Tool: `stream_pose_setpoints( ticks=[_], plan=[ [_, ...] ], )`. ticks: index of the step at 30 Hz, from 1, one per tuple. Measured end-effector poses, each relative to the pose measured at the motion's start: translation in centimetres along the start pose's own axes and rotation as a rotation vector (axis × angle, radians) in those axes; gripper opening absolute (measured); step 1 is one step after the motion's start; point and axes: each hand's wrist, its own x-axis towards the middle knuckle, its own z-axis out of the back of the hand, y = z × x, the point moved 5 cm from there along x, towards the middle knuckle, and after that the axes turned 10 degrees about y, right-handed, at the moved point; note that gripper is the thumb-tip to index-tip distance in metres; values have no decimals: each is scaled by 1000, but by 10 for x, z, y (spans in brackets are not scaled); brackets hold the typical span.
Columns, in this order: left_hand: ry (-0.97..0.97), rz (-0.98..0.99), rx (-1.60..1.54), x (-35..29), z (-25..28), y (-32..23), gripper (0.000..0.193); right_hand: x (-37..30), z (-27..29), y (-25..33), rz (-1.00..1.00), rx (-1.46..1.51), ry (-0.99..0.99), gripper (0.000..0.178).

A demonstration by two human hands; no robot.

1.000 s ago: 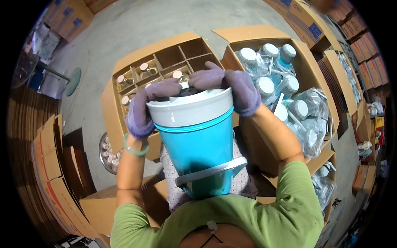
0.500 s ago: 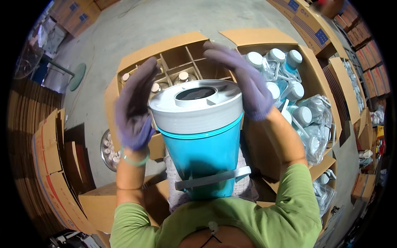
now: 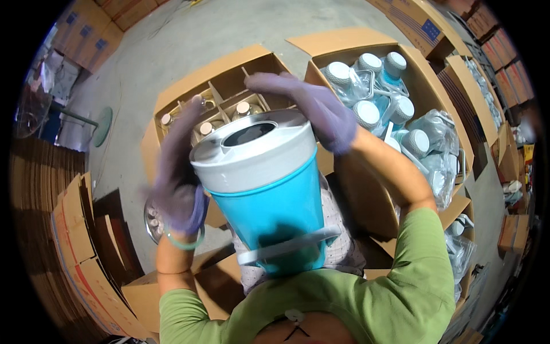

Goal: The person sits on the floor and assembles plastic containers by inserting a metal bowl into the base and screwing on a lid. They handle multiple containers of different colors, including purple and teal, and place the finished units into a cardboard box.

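head view shows a large turquoise jug point(image 3: 269, 200) between the person's thighs, tilted, its grey lid point(image 3: 255, 172) facing up and away from the body. a dark round opening point(image 3: 249, 135) sits in the lid, and a slightly blurred grey handle point(image 3: 289, 246) crosses the jug's near side, low down.

the left hand point(image 3: 180, 178), in a purple glove and blurred, stands just beside the lid's left side, fingers stretched out and apart from the jug. the right hand point(image 3: 321, 109), gloved alike, is unclenched, fingers reaching out past the lid's far right edge; whether its palm touches the rim, i cannot tell. a pale green bracelet point(image 3: 184, 243) circles the left wrist.

just beyond the jug, a divided carton point(image 3: 212, 74) holds clear bottles point(image 3: 243, 109) with pale caps. to the right, a second carton point(image 3: 341, 40) holds turquoise jugs with dimpled white caps point(image 3: 366, 114), some in clear plastic. a metal bowl point(image 3: 147, 225) shows partly behind the left hand, with small white pieces in it
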Motion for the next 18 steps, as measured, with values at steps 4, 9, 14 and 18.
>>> stream_pose_setpoints(
  ticks=[4,9,14,18],
  plan=[
    [110,128,-121,-2,11,20,96,4,-5,38,79,66,100,46],
    [12,-133,-120,-3,-8,-22,56,0,-6,12,71,-36,19,40],
    [-109,-66,-421,-3,5,-8,62,6,-7,15,198,-40,-6,50],
    [70,-5,46,9,0,2,98,8,-11,19,-54,16,216,46]
  ],
)
